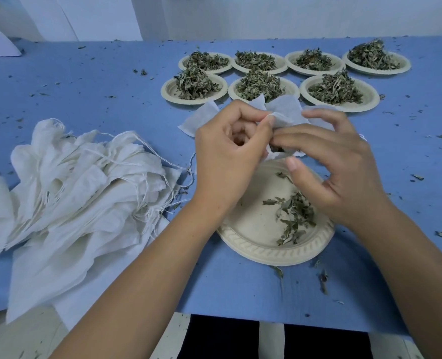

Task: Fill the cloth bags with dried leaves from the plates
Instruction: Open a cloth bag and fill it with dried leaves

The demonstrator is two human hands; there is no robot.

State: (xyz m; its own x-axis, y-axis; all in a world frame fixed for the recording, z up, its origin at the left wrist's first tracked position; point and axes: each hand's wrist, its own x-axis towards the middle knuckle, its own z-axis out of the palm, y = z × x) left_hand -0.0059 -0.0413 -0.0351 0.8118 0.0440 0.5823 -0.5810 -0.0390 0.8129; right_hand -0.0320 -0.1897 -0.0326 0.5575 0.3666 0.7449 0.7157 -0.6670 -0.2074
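A person sits at a table (98, 81) covered in blue cloth, seen from above. Both bare hands meet over a pale plate (251, 226) near the table's front edge. Between them they hold a small white cloth bag (283, 114), raised above the far rim of that plate.

The left hand (225, 161) has its fingers curled, and its thumb and forefinger pinch the bag's edge. The right hand (344, 177) reaches in from the other side with loosely bent fingers. Its fingertips touch the bag's mouth and its thumb sits apart below. Whether it grips the cloth cannot be told. A few dark leaves show in the bag's mouth.

A thin scatter of dried leaves (296, 213) lies on the near plate's right side. At the back stand seven more plates (371, 98) in two rows, each with a heap of leaves. To the left lies a pile of bags (80, 187) with tangled strings. Leaf crumbs dot the cloth.
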